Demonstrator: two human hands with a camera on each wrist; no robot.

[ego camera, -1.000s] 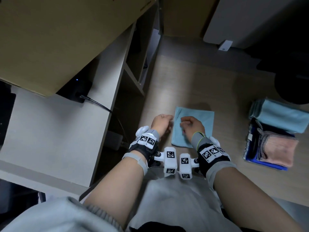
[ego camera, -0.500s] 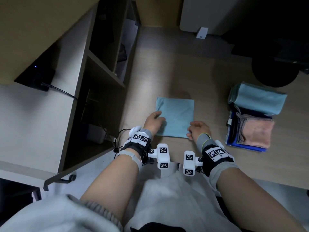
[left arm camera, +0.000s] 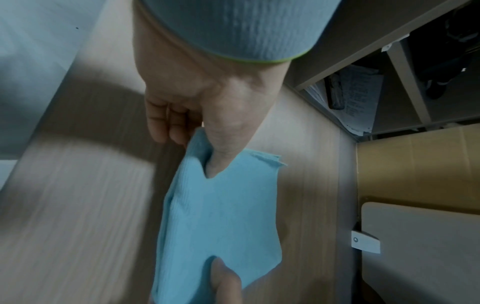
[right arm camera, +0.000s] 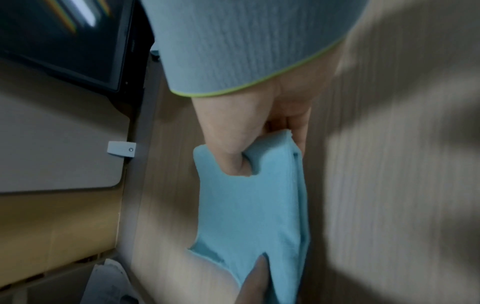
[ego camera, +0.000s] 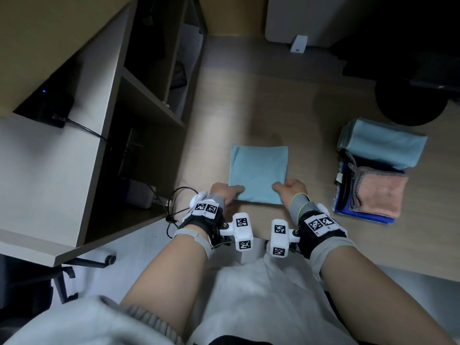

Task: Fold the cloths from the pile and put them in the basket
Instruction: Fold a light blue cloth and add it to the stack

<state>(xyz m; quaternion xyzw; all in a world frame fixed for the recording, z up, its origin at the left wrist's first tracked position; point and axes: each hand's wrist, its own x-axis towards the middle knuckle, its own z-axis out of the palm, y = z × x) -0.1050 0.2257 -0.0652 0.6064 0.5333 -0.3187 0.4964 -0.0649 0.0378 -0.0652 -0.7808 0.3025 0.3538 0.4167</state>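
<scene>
a light blue cloth [ego camera: 258, 174], folded into a flat, layered square, lies on the wooden tabletop [ego camera: 311, 108] just in front of the person. the left hand [ego camera: 225, 192] pinches its near left corner, thumb on top; the right hand [ego camera: 291, 189] pinches the near right corner likewise. a pile of cloths [ego camera: 373, 170], blue and pink among them, sits to the right, apart.

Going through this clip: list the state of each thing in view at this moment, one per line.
Blue cloth: folded square, flat on the desk, near corners pinched.
Left hand: pinches the near left corner.
Right hand: pinches the near right corner.
Cloth stack: folded, piled at the right.
Desk: wood top, carries the cloths.
</scene>
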